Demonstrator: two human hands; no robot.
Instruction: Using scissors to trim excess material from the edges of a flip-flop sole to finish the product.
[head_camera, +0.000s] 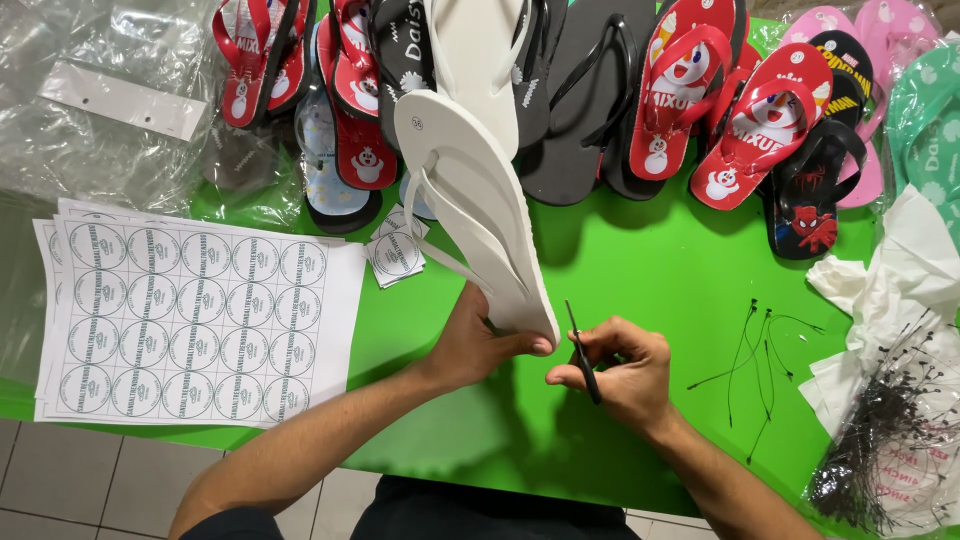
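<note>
White flip-flops (478, 200) being gripped at the heel by left hand (478, 345) fingers above the green worktop (660, 280), right hand (620, 372) pinching small scissors (583, 355) closed, risking nicking the foam sole.

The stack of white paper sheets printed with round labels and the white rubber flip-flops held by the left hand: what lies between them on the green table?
In the head view, only a small pile of cut round labels; otherwise bare green table.
</note>
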